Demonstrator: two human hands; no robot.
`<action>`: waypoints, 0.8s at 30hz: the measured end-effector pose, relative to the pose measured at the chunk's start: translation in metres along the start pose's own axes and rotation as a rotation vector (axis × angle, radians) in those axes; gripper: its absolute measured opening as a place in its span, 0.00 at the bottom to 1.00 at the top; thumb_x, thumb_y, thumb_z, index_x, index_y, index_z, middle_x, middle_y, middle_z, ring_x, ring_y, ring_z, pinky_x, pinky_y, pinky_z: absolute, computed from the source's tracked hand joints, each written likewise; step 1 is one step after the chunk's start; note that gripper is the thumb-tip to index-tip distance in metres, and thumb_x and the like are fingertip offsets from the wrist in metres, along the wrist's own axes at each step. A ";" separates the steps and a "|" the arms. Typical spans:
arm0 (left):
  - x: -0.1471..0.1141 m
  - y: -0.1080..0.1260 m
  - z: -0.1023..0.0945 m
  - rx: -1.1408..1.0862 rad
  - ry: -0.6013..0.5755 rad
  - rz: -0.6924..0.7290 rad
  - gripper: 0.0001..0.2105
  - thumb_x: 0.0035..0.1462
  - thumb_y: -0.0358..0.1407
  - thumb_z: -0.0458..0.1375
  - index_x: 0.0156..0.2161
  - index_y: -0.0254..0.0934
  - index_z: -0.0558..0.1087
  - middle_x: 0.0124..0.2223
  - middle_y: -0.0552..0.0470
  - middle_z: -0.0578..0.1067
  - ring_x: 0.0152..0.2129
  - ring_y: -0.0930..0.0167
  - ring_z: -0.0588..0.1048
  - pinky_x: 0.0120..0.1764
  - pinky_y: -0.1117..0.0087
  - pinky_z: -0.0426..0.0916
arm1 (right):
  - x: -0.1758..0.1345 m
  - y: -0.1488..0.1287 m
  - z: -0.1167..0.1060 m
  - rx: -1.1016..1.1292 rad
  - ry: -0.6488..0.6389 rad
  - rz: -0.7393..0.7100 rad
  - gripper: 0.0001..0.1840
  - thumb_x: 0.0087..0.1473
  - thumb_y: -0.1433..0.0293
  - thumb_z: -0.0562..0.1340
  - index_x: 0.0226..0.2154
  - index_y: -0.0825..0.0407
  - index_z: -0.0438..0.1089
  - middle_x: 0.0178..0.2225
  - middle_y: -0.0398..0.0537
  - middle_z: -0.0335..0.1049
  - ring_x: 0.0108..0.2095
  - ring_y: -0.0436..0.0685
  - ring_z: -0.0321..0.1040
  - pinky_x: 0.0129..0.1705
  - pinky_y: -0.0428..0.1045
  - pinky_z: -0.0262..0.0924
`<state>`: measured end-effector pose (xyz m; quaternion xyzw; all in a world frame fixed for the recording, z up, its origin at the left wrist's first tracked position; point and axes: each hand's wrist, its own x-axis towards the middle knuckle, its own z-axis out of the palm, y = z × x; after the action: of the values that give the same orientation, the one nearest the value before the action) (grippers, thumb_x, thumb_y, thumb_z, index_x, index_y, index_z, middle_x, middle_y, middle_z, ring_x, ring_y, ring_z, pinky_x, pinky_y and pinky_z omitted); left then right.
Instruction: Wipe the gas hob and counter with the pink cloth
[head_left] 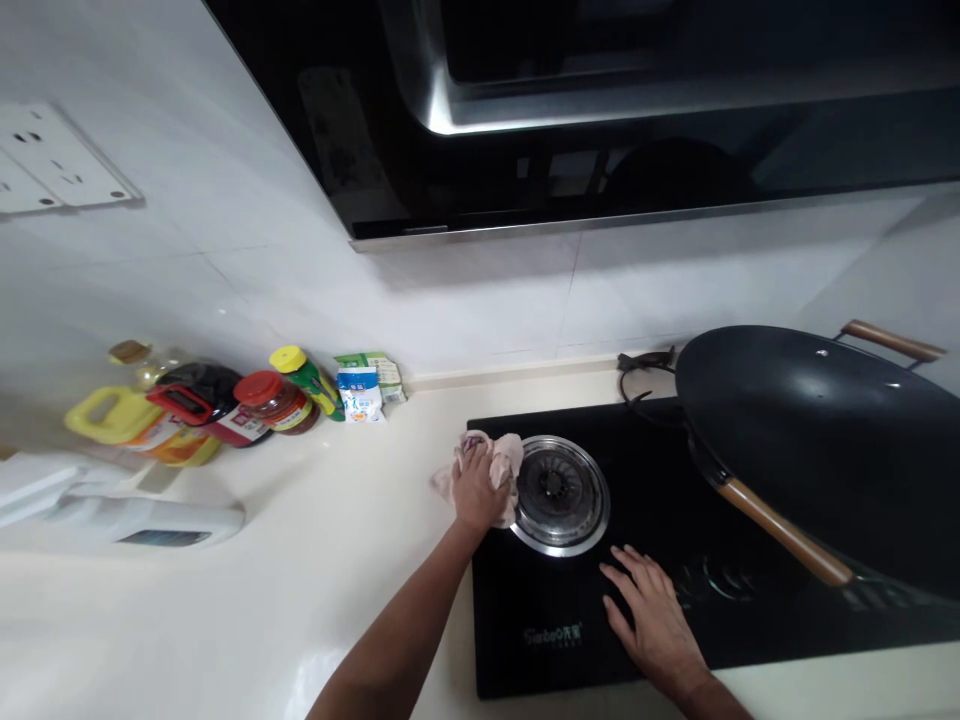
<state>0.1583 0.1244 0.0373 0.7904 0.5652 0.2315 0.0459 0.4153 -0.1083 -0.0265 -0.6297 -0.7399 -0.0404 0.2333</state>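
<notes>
A crumpled pale pink cloth [507, 462] lies over the left edge of the black gas stove [517, 610], partly on the counter. My left hand [477, 488] presses down on it with the fingers closed into its folds. Just right of the cloth is the round burner [555, 492] with its shiny metal ring, and the cloth meets the ring's left side. My right hand [651, 618] is spread over the front of the stove glass, palm down and holding nothing. Its fingertips point toward the burner and stay apart from it.
A large black wok [832, 430] with a wooden handle [784, 530] covers the stove's right side. Seasoning bottles, a red-lidded jar [277, 402] and packets [361, 394] line the wall. A white bottle [150, 520] lies at left. The range hood [600, 150] hangs low above.
</notes>
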 end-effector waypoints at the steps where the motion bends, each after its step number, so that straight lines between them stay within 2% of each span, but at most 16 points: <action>1: -0.018 0.001 -0.004 0.003 0.009 -0.001 0.25 0.61 0.41 0.58 0.63 0.39 0.71 0.65 0.40 0.72 0.66 0.55 0.65 0.68 0.44 0.52 | 0.000 -0.001 0.000 0.006 0.000 0.005 0.18 0.64 0.62 0.61 0.55 0.47 0.72 0.61 0.53 0.69 0.64 0.66 0.61 0.65 0.65 0.54; 7: -0.122 0.020 -0.021 0.040 0.053 -0.001 0.29 0.61 0.42 0.57 0.66 0.36 0.67 0.67 0.38 0.71 0.66 0.53 0.66 0.67 0.44 0.55 | 0.004 -0.004 -0.006 0.059 0.036 0.013 0.17 0.64 0.66 0.60 0.54 0.48 0.71 0.60 0.55 0.68 0.64 0.68 0.61 0.65 0.67 0.56; 12: -0.177 0.050 -0.019 0.131 0.071 0.032 0.29 0.62 0.42 0.58 0.66 0.36 0.68 0.67 0.38 0.70 0.65 0.53 0.66 0.66 0.45 0.56 | 0.006 -0.009 -0.014 0.193 0.129 -0.004 0.12 0.66 0.69 0.58 0.48 0.49 0.73 0.53 0.55 0.71 0.57 0.64 0.66 0.60 0.63 0.64; 15: -0.192 0.071 -0.018 0.126 0.045 0.105 0.32 0.60 0.44 0.59 0.67 0.36 0.66 0.68 0.38 0.69 0.65 0.53 0.65 0.67 0.45 0.53 | 0.001 -0.014 -0.025 0.295 0.156 -0.059 0.11 0.67 0.72 0.55 0.42 0.48 0.74 0.46 0.50 0.73 0.50 0.59 0.70 0.55 0.57 0.67; 18: -0.195 0.095 -0.016 0.082 -0.019 0.143 0.32 0.59 0.42 0.60 0.67 0.38 0.66 0.68 0.40 0.68 0.66 0.52 0.64 0.69 0.43 0.49 | -0.026 -0.006 -0.039 0.314 0.165 -0.045 0.12 0.67 0.72 0.55 0.43 0.48 0.74 0.46 0.50 0.73 0.50 0.58 0.70 0.55 0.57 0.66; 22: -0.183 0.132 -0.008 -0.033 -0.160 0.115 0.34 0.55 0.40 0.63 0.68 0.44 0.66 0.71 0.44 0.66 0.68 0.51 0.60 0.70 0.41 0.45 | -0.092 0.043 -0.053 0.123 0.256 0.108 0.12 0.67 0.64 0.57 0.45 0.48 0.75 0.52 0.55 0.71 0.54 0.66 0.68 0.56 0.63 0.65; 24: -0.171 0.153 -0.001 -0.083 -0.194 0.116 0.35 0.54 0.41 0.64 0.67 0.44 0.66 0.71 0.42 0.65 0.69 0.50 0.59 0.70 0.39 0.45 | -0.124 0.072 -0.055 -0.039 0.282 0.223 0.21 0.67 0.57 0.55 0.51 0.52 0.73 0.57 0.63 0.68 0.58 0.74 0.66 0.56 0.68 0.64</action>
<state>0.2478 -0.0869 0.0353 0.8380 0.5013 0.1793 0.1195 0.5120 -0.2260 -0.0433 -0.7003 -0.6244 -0.1167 0.3257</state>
